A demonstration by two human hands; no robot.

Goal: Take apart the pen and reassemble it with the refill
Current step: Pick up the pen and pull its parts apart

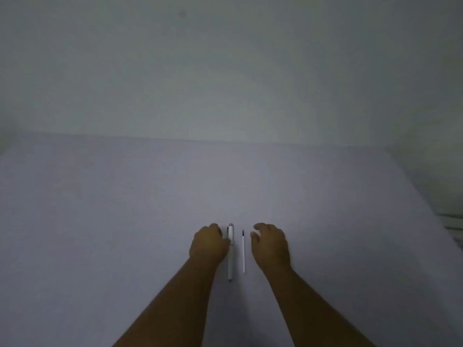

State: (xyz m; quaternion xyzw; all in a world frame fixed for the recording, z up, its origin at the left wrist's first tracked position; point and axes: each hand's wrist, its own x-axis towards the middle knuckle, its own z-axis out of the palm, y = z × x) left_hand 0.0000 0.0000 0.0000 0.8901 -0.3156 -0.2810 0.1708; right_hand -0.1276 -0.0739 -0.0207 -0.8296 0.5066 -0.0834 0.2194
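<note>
Your left hand curls against the pen on the desk; whether it grips yet, I cannot tell. Your right hand, fingers apart, hovers beside the refill. The pen looks light, stiff and slippery: take its barrel mid-length.

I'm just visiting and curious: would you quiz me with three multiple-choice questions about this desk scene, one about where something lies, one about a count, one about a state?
1. Where does the refill lie?
A. Between the pen and the right hand
B. Left of the left hand
C. On top of the pen

2. How many loose things lie on the table?
A. One
B. Two
C. Four

3. What state is the pen in?
A. In pieces
C. Lifted in the air
B. Whole, lying flat

Answers: 1 A, the thin rod sits right of the pen, apart from it. 2 B, only pen and refill show. 3 B, its body rests unbroken on the surface.
</note>
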